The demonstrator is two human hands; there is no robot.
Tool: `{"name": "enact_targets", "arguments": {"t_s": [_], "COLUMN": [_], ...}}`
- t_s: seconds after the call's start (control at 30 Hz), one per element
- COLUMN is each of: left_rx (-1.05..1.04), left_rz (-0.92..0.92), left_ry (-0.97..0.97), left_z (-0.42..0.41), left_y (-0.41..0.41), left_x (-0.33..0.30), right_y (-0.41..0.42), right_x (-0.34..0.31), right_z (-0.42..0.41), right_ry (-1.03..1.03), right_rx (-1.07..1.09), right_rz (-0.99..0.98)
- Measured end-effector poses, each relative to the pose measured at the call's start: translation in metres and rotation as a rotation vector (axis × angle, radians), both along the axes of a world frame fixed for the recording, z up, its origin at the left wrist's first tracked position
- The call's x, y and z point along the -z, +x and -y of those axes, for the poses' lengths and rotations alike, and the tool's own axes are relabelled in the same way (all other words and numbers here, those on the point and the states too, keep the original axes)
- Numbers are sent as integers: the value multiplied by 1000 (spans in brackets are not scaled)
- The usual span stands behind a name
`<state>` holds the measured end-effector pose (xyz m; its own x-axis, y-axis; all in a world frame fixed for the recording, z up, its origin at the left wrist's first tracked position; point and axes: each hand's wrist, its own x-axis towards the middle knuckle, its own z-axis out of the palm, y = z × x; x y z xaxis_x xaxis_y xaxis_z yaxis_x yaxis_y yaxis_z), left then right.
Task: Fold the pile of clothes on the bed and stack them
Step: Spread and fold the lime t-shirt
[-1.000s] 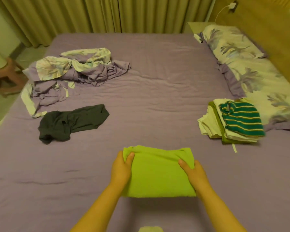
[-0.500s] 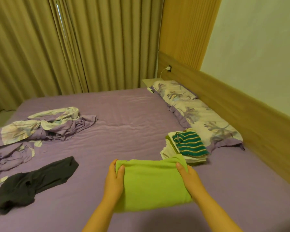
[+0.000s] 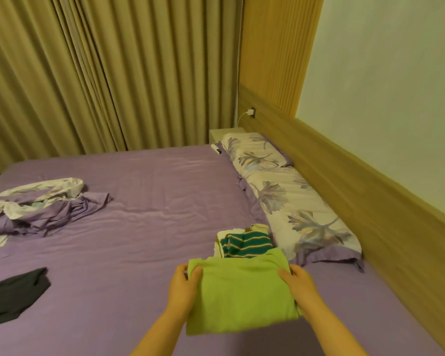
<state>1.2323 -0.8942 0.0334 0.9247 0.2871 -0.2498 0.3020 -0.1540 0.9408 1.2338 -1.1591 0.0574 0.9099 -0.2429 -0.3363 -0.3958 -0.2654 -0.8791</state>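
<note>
Left hand (image 3: 184, 291): gripped the left edge of the folded green garment (image 3: 242, 296), thumb on top, fingers curled beneath. Right hand (image 3: 299, 285): gripped the right edge likewise. Garment: lime green, plain, folded into a soft rectangle, held above the purple bed (image 3: 144, 227), its far edge overlapping the near side of the folded stack (image 3: 244, 242). Stack: topped by a teal piece with pale stripes, beside the floral pillow (image 3: 293, 206). Dark garment (image 3: 13, 294): unfolded, far left. Crumpled floral-and-purple bedding (image 3: 41, 204): beyond it. No legible writing or labels.
</note>
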Motion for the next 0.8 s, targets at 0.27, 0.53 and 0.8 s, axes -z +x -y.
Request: {"name": "enact_targets", "arguments": {"t_s": [0.27, 0.53, 0.8], "left_rx": [-19, 4, 188], "left_rz": [-76, -171, -307], "left_ry": [46, 89, 45], "left_z": [63, 84, 80], "left_y": [83, 165, 212], "left_x": [13, 48, 97], "right_y": [95, 178, 218], "right_x": [30, 76, 138], "right_z": [54, 63, 57], "right_ry": [20, -60, -154], "right_rx": [7, -28, -45], "right_rz": [-3, -42, -118]}}
